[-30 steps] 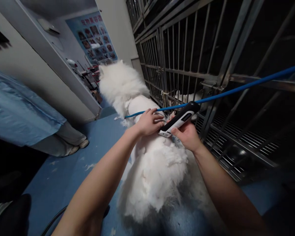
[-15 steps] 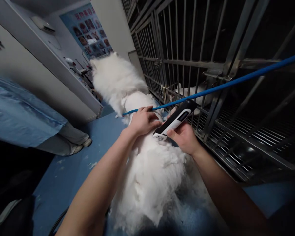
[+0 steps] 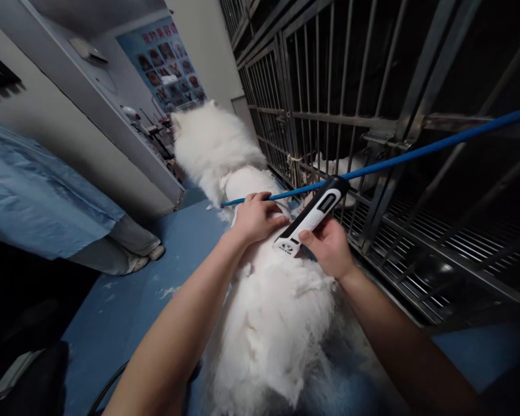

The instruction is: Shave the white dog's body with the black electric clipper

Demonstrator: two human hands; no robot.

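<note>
A fluffy white dog stands facing away from me, with the fur on the middle of its back cut short and thick fur left on its head and rump. My left hand lies flat on the shorn back, its fingers spread. A blue leash passes by its fingertips and stretches up to the right. My right hand is closed around a black and white hair clipper. The clipper's head points down against the back, at the border with the long rump fur; its blade is hidden.
Metal cages line the right side close to the dog, with a white animal behind the bars. A person in a blue garment stands at left. Fur tufts lie on the blue surface. A black cord runs at lower left.
The view has shifted slightly, so the whole scene sits a little lower and farther right. The clipper has barely moved on the back, and my left hand stays on the dog.
</note>
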